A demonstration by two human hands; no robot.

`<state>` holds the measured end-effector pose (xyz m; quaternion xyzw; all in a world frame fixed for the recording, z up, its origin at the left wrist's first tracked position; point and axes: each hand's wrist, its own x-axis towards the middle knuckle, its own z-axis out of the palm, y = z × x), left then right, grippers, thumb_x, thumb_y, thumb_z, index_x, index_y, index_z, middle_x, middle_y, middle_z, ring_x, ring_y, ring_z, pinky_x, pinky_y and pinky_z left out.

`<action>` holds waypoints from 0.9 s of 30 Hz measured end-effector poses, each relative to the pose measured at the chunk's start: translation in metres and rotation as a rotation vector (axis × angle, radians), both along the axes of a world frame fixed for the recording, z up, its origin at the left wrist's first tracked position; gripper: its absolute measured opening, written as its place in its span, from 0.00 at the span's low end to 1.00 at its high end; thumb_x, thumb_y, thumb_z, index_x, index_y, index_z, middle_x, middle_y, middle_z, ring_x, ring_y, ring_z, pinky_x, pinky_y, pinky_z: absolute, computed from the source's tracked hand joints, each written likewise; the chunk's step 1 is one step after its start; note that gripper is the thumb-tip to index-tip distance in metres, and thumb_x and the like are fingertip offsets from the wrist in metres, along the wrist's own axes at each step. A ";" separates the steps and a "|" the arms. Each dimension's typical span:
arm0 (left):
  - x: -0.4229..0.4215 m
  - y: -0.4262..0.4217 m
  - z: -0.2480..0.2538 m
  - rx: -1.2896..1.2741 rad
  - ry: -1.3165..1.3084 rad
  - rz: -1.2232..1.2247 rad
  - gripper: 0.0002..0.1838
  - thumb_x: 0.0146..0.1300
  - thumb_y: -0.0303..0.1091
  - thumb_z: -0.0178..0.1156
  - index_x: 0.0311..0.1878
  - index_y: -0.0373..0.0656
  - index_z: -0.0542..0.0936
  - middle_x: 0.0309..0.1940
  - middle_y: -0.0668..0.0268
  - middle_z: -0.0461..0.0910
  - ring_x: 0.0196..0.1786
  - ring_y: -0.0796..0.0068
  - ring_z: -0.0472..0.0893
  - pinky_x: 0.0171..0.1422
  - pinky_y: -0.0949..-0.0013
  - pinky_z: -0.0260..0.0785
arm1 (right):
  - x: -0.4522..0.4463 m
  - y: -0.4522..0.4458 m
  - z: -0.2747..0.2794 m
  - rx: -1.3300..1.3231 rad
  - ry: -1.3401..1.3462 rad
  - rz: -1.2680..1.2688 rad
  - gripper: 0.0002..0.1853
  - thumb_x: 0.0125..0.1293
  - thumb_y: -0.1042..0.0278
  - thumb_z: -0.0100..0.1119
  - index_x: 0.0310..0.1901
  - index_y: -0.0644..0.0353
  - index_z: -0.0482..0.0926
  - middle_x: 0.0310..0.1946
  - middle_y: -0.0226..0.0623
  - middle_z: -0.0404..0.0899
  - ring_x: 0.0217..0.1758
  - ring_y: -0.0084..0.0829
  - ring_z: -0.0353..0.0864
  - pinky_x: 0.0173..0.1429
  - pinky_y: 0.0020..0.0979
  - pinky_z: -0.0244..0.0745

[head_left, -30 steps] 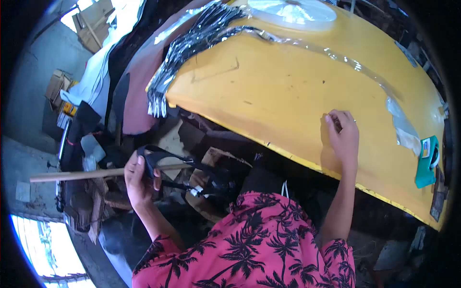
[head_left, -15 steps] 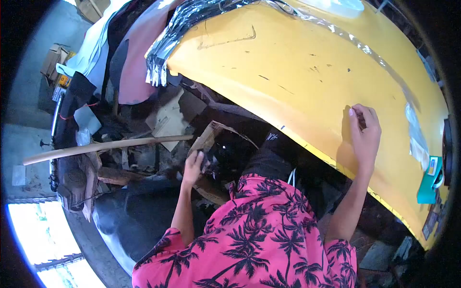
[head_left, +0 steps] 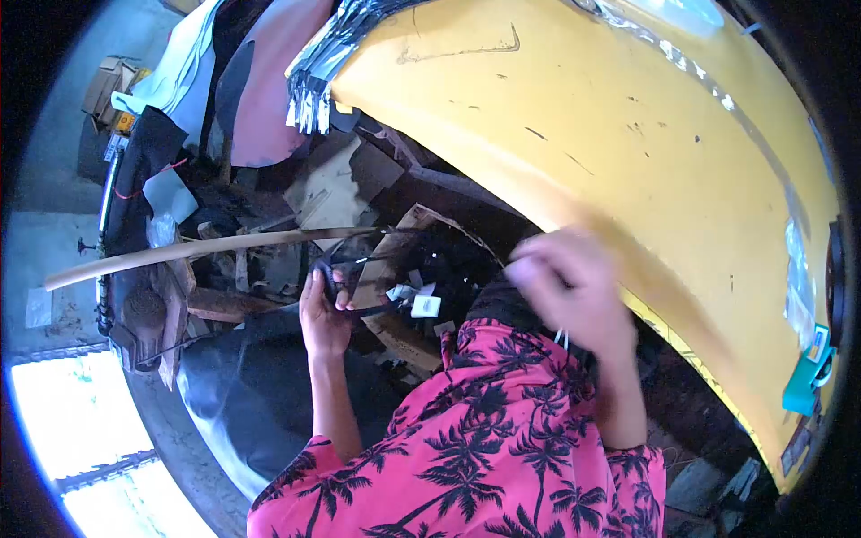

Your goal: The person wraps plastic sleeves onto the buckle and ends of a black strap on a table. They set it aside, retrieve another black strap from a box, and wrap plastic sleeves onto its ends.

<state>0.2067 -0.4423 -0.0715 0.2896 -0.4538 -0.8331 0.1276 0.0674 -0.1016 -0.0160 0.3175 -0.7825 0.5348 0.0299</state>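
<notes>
My left hand [head_left: 325, 309] is closed around a black object [head_left: 328, 282], perhaps a handle; its far part blends into the dark clutter, so I cannot tell its kind. A white tag [head_left: 425, 307] shows just right of this hand, over the dark area. My right hand [head_left: 574, 287] is smeared by motion near the front edge of a yellow-topped table [head_left: 556, 117]. Its fingers look bent, but whether they hold anything is not clear.
A long wooden stick [head_left: 206, 245] lies across scrap wood and cardboard on the left. Shiny strips [head_left: 314, 85] hang off the table's left corner. A teal tape dispenser [head_left: 810, 372] stands at the right edge. Pink sheet material [head_left: 269, 90] hangs at the upper left.
My right hand has moved left and down from over the yellow surface towards my lap. My left hand has shifted left with the black object, and the white tag has come into sight.
</notes>
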 end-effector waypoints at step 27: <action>0.026 -0.032 0.012 0.311 0.437 0.337 0.14 0.82 0.28 0.46 0.62 0.27 0.67 0.54 0.54 0.77 0.48 0.67 0.81 0.72 0.53 0.75 | 0.014 -0.129 -0.193 -0.003 -0.715 0.773 0.15 0.70 0.71 0.65 0.55 0.65 0.84 0.48 0.40 0.88 0.53 0.28 0.84 0.63 0.33 0.75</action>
